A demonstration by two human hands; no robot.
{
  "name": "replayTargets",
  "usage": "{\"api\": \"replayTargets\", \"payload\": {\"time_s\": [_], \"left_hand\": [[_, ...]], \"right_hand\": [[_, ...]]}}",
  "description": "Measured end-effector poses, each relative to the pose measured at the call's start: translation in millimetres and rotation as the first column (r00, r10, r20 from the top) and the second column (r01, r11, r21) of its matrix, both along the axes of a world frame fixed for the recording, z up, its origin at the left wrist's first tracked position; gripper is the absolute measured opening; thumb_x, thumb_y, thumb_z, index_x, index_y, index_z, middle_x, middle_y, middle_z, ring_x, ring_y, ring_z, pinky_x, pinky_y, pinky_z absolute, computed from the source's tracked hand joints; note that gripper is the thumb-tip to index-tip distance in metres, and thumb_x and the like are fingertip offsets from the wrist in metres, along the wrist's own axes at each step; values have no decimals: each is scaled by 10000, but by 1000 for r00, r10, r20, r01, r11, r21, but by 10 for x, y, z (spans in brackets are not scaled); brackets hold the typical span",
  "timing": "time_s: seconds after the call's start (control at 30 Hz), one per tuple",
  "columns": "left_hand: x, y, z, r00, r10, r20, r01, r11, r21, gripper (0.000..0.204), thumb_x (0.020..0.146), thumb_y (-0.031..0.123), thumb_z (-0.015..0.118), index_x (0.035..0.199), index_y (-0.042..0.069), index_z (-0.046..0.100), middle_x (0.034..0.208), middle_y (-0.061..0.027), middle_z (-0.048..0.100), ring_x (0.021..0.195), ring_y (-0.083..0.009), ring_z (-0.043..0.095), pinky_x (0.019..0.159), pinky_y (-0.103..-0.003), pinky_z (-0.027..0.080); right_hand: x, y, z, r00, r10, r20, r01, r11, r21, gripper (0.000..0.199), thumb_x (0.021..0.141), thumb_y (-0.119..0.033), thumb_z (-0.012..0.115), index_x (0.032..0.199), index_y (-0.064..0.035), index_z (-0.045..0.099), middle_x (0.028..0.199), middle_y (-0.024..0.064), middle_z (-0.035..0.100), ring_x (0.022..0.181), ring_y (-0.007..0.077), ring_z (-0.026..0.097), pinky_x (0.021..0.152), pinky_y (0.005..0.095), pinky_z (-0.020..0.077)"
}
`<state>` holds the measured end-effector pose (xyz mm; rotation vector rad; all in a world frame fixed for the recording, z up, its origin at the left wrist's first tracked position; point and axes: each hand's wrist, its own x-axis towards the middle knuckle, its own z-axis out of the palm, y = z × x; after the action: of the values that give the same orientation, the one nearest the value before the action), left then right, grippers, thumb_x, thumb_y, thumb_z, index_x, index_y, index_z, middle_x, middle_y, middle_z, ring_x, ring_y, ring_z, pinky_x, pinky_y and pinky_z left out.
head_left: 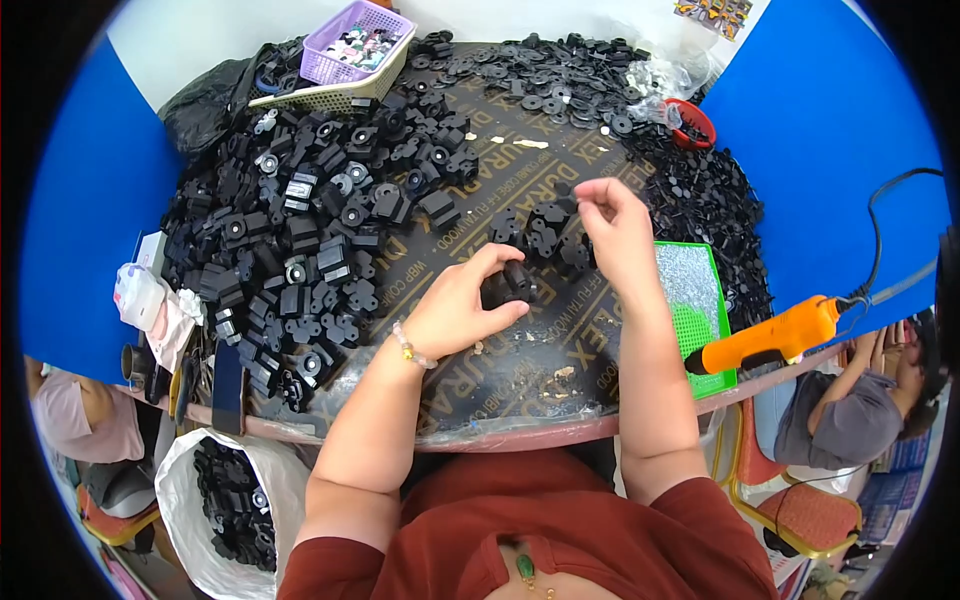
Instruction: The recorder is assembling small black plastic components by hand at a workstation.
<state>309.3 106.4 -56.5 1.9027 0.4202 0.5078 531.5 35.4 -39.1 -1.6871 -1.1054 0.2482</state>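
My left hand (455,305), a beaded bracelet at its wrist, is curled round a black plastic part (517,284) held just above the table's middle. Farther off and to the right, my right hand (617,225) pinches a small black piece (566,196) between thumb and fingertips. Beneath and beside it lie several black plastic parts (545,232) in a loose cluster. The fingers partly hide both held parts, so their exact kind does not show.
Black housings (300,250) are heaped at left, black discs (560,80) at the back, small black pieces (715,200) at right. Near my right forearm are a green tray (726,300) and a hanging orange electric screwdriver (770,335). A white sack (285,480) stands below left.
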Motion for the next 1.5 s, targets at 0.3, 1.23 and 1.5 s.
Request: {"api": "replayTargets", "payload": {"time_s": [0.3, 1.23, 1.5], "left_hand": [[87, 93, -149, 905, 310, 290, -49, 754, -655, 574, 913, 20, 637, 1427, 30, 383, 1207, -114, 606, 1076, -189, 627, 901, -324, 536], [134, 410, -342, 854, 509, 107, -421, 556, 716, 501, 837, 126, 652, 1326, 106, 547, 1534, -196, 329, 1445, -396, 244, 1152, -534, 227], [54, 401, -379, 815, 576, -63, -345, 571, 745, 385, 740, 16, 748, 1100, 75, 622, 1247, -151, 533, 1181, -362, 512, 1006, -413, 450]], "right_hand": [[-397, -194, -105, 409, 456, -791, -373, 874, 311, 201, 921, -44, 650, 1115, 8, 641, 961, 76, 673, 799, 147, 656, 725, 281, 547], [-346, -513, 275, 912, 361, 196, -242, 858, -453, 339, 775, -59, 732, 1025, -81, 504, 1057, 150, 551, 953, 387, 604, 821, 444, 498], [-238, -395, -203, 847, 293, 443, -55, 878, -475, 327, 714, -8, 752, 915, -49, 497, 942, 135, 551, 885, 372, 580, 759, 459, 461]]}}
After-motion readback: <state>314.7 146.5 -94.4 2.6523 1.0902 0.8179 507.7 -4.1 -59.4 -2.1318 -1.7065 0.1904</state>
